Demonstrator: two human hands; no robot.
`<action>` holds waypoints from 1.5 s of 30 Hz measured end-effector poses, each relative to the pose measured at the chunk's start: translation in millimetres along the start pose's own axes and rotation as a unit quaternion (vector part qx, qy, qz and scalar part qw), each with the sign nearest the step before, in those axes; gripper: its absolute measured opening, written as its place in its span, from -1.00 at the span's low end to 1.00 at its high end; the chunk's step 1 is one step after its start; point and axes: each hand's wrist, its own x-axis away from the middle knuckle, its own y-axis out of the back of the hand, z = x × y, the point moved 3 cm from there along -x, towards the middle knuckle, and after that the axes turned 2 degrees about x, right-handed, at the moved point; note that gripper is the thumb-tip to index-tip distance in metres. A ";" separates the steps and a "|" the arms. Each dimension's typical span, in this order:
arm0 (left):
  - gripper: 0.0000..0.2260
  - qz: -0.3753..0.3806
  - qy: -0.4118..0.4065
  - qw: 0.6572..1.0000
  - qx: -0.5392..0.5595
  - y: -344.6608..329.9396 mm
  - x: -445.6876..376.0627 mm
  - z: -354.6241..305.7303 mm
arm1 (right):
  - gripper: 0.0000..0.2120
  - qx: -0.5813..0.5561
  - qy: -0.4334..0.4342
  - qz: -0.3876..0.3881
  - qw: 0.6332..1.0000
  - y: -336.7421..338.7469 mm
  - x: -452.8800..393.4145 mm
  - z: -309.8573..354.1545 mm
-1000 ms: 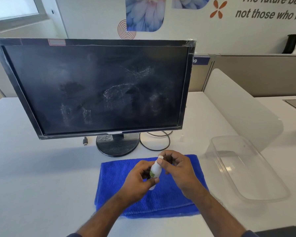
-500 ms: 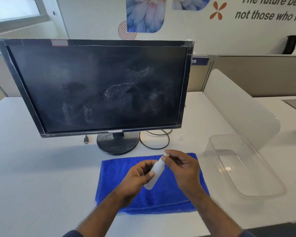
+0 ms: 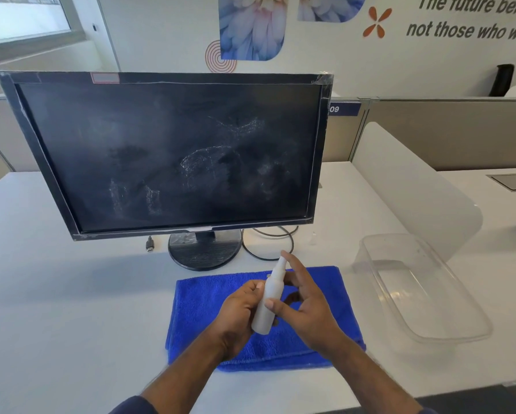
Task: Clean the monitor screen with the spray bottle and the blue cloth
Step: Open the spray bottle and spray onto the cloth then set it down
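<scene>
You've got a flat white desk (image 3: 56, 294) w/ several things resting directly on it. Black flat-panel monitor (image 3: 167, 153) stands on its round black base (image 3: 204, 253), towards the back, centre-left. Just left of the base lies a small black cable plug (image 3: 150, 244); a thin black looped cable (image 3: 268, 243) curls at the base's right. Folded blue terry cloth (image 3: 203, 300) lies flat near the front edge. Clear plastic rectangular tub (image 3: 415, 288) sits right of the cloth, apart from it.
</scene>
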 end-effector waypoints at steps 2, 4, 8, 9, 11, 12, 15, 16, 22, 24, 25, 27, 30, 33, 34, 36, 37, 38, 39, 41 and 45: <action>-0.73 -0.012 0.006 1.000 0.008 -1.8 -1.6 2.0 | -0.23 0.007 -0.003 -0.007 1.000 -1.4 0.4 -0.9; -0.72 -0.010 0.013 1.000 0.021 -2.1 -3.5 4.5 | -0.24 0.014 -0.001 -0.016 1.000 -0.8 0.1 -1.6; -0.64 -0.030 0.000 0.999 -0.011 0.1 -11.1 7.2 | -0.35 0.026 0.023 -0.030 0.999 -1.0 2.7 -2.9; -0.64 -0.065 -0.010 0.997 -0.033 3.2 -13.8 6.2 | -0.37 0.023 0.023 -0.042 0.999 -0.2 3.0 -2.9; -0.71 -0.150 -0.034 0.979 -0.132 17.2 -18.2 3.6 | -0.39 0.020 0.017 -0.076 0.997 4.4 2.9 -3.6; -0.76 -0.185 -0.050 0.961 -0.200 28.0 -19.1 2.7 | -0.40 0.032 0.013 -0.091 0.995 8.1 2.6 -4.4; -0.92 -0.248 -0.131 0.876 -0.393 66.9 -17.0 0.8 | -0.44 0.104 -0.006 -0.109 0.989 19.4 6.7 -12.0; -0.94 -0.254 -0.152 0.841 -0.452 78.4 -15.6 0.9 | -0.45 0.114 -0.019 -0.109 0.987 22.7 9.3 -16.4; -0.78 -0.238 -0.181 0.704 -0.644 120.2 -11.8 7.2 | -0.33 0.187 -0.097 -0.070 0.975 32.9 21.3 -37.4; -0.65 -0.230 -0.170 0.678 -0.678 126.9 -10.3 15.8 | -0.35 0.224 -0.104 -0.050 0.968 32.5 23.8 -40.2; -0.58 -0.231 -0.160 0.672 -0.685 129.2 -9.9 19.9 | -0.37 0.242 -0.100 -0.038 0.964 31.7 24.7 -40.8; -0.45 -0.239 -0.142 0.666 -0.692 132.5 -11.1 25.0 | -0.40 0.268 -0.095 -0.017 0.959 30.6 26.2 -42.3; -0.36 -0.245 -0.123 0.658 -0.701 135.3 -14.7 25.9 | -0.41 0.294 -0.106 -0.010 0.950 29.7 28.2 -46.9; -0.34 -0.240 -0.115 0.655 -0.707 136.3 -16.0 26.3 | -0.40 0.301 -0.106 -0.027 0.947 30.3 30.6 -50.3; -0.34 -0.238 -0.113 0.656 -0.707 136.5 -15.9 26.7 | -0.40 0.304 -0.104 -0.029 0.947 30.5 31.0 -51.4; -0.34 -0.237 -0.114 0.655 -0.708 136.7 -15.9 26.7 | -0.41 0.305 -0.102 -0.033 0.946 31.5 31.7 -52.4; -0.34 -0.237 -0.115 0.654 -0.709 136.6 -16.1 26.6 | -0.42 0.305 -0.102 -0.037 0.946 32.3 31.7 -52.3; -0.34 -0.237 -0.115 0.653 -0.710 136.6 -16.2 26.4 | -0.43 0.305 -0.102 -0.042 0.946 33.4 31.6 -52.0; -0.34 -0.237 -0.116 0.653 -0.710 136.7 -16.3 26.4 | -0.44 0.304 -0.102 -0.049 0.946 34.5 31.2 -51.3; -0.34 -0.237 -0.116 0.654 -0.709 137.2 -16.5 26.6 | -0.47 0.302 -0.103 -0.061 0.946 36.4 30.7 -49.5; -0.33 -0.235 -0.111 0.655 -0.709 138.6 -17.6 27.8 | -0.51 0.301 -0.112 -0.081 0.944 37.9 30.6 -46.8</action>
